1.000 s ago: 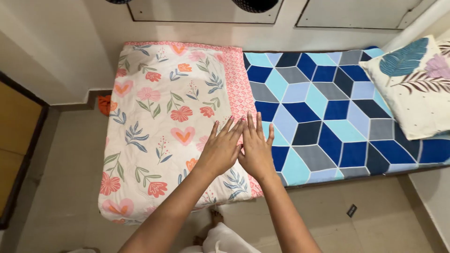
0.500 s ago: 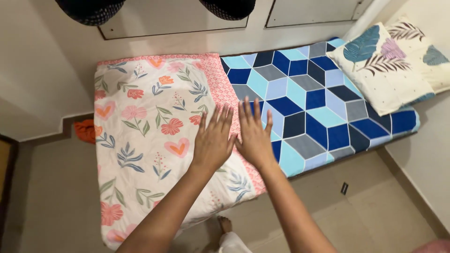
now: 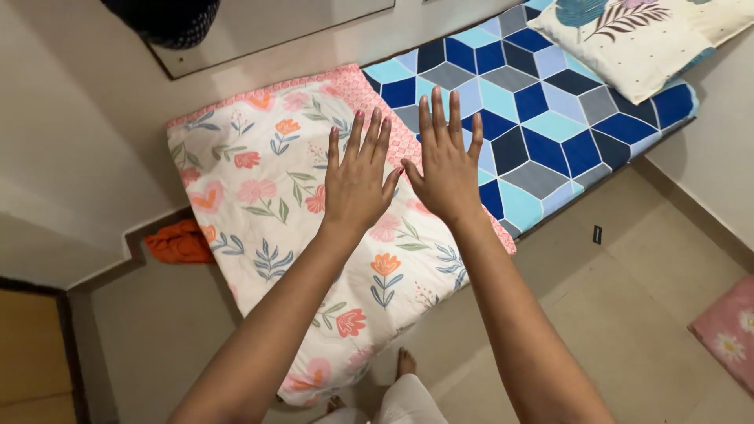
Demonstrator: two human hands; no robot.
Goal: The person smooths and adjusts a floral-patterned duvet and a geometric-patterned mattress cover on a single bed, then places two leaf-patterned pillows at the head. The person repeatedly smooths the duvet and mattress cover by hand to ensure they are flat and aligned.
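Over the bed, her left hand and right hand spread flat, fingers open, gripping nothing. Below lie the floral quilt and blue patterned sheet; whether the palms touch is hard to tell.

Quilt: I see white cloth with pink and orange flowers, hearts and blue-grey leaves; a pink small-patterned border runs along its edge next to the bedsheet.
Bedsheet: I see cube-like diamonds in navy, royal blue, light turquoise, pale lilac and grey.
Pillow: at the bedsheet's far end, cream with a teal leaf and dark maroon fronds.
Cloth: on the floor beside the quilt, plain orange.
Mat: on the floor past the bedsheet, pink with white daisies.
Fingernails: I see red polish on my left hand.
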